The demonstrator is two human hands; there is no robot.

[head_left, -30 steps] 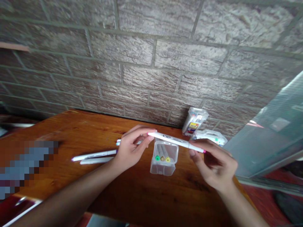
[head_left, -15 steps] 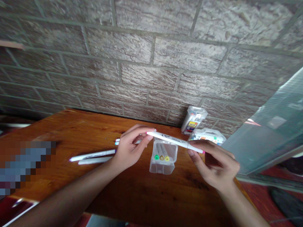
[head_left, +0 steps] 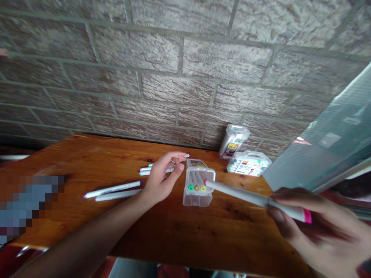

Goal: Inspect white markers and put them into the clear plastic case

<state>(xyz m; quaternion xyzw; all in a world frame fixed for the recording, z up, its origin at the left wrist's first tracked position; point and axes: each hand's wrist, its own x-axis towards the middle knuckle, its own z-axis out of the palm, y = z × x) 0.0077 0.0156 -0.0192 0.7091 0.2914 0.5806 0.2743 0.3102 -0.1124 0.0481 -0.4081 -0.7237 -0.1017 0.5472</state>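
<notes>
My right hand (head_left: pixel 315 227) grips a white marker with pink ends (head_left: pixel 240 193) near its right end; the marker points left, toward the clear case. Left of the case, my left hand (head_left: pixel 162 175) has its thumb and fingers apart, holding nothing. The open clear plastic case (head_left: pixel 198 199) stands on the wooden table (head_left: pixel 174 231) with green, brown and yellow-ended markers (head_left: pixel 197 181) in it. Several white markers (head_left: pixel 156 171) lie behind and beside my left hand, partly hidden by it. Two more, one purple-tipped (head_left: pixel 113 189), lie left of my left wrist.
At the back right, an upright clear marker case (head_left: pixel 234 142) stands by the brick wall (head_left: pixel 174 85), with a second filled case (head_left: pixel 249 164) in front of it. A translucent panel (head_left: pixel 324 135) rises at the right. A pixelated patch covers the left table edge.
My left hand has let go of the pink-ended marker. My right hand has carried it right and closer to the camera. The view has shifted slightly.
</notes>
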